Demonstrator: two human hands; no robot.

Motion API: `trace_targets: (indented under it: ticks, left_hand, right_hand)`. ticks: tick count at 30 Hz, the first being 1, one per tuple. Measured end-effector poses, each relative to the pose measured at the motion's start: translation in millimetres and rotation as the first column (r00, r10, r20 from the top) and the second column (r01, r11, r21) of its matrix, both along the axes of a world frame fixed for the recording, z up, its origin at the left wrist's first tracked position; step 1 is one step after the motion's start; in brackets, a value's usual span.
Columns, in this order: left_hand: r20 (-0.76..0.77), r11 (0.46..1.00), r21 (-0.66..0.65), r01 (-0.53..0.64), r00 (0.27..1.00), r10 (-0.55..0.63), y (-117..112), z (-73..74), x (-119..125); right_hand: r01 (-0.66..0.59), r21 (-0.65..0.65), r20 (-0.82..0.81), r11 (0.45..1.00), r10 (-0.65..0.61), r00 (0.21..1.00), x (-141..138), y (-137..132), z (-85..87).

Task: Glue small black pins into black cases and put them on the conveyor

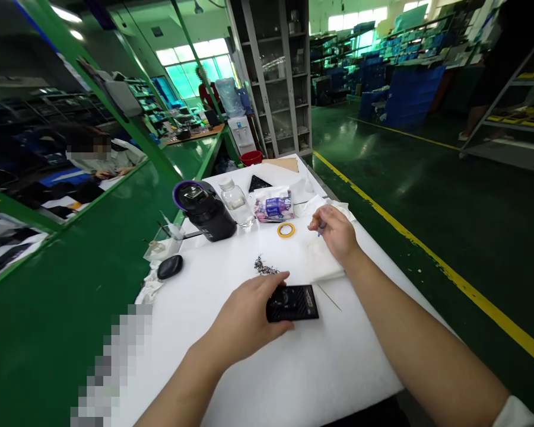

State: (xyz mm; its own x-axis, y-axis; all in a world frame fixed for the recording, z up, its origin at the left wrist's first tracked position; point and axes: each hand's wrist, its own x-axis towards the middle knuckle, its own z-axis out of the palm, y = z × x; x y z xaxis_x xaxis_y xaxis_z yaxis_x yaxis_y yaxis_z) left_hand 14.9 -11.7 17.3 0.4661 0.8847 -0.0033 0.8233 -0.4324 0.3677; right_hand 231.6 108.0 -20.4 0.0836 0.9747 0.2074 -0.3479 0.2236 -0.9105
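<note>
At a white worktable [267, 385], seen in the head view, a flat black case [296, 303] is gripped in the left hand [244, 311], its two long edges held between thumb and fingers; whether the case is lifted off the surface cannot be told. From the case, at 1 o'clock, a small greyish item [321, 226] is pinched in the drawn-in fingers of the right hand [338, 232], above a white cloth [324, 265]. A thin stick [330, 298] is seen just beside the case at 3 o'clock. A cluster of dark slivers [266, 266] is scattered at 11 o'clock, and a yellow tape roll [286, 236] is laid at 12, with a purple-printed packet [275, 206] placed behind it. A clear bottle [239, 207] is stood at 11 o'clock, beside a black tumbler [209, 216]. Beyond a green partition [98, 261], at 10 o'clock, a seated co-worker [111, 161] is glimpsed.
</note>
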Motion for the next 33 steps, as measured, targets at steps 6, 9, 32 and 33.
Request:
trace_targets:
  ticks: [6,9,32,33]
  left_hand:
    - [0.075,1.000,-0.031,-0.001,0.997,0.004,-20,-23.2,-25]
    - [0.107,0.998,-0.055,0.026,0.994,-0.020,-12,-17.7,-32]
    - [-0.026,0.989,0.144,-0.028,0.999,0.032,68,-39.9,-64]
    - [-0.026,0.988,0.147,-0.039,0.999,0.043,66,-37.2,-68]
  right_hand:
    - [0.090,-0.077,0.249,0.993,-0.069,0.966,-3,7,-20.0]
    - [0.235,-0.035,0.337,0.971,-0.210,0.918,-1,-1,-13.6]
    - [-0.525,-0.233,0.950,0.819,0.307,0.058,-51,-106,8.6]
    - [-0.531,-0.210,0.952,0.821,0.296,0.081,-56,-107,6.9]
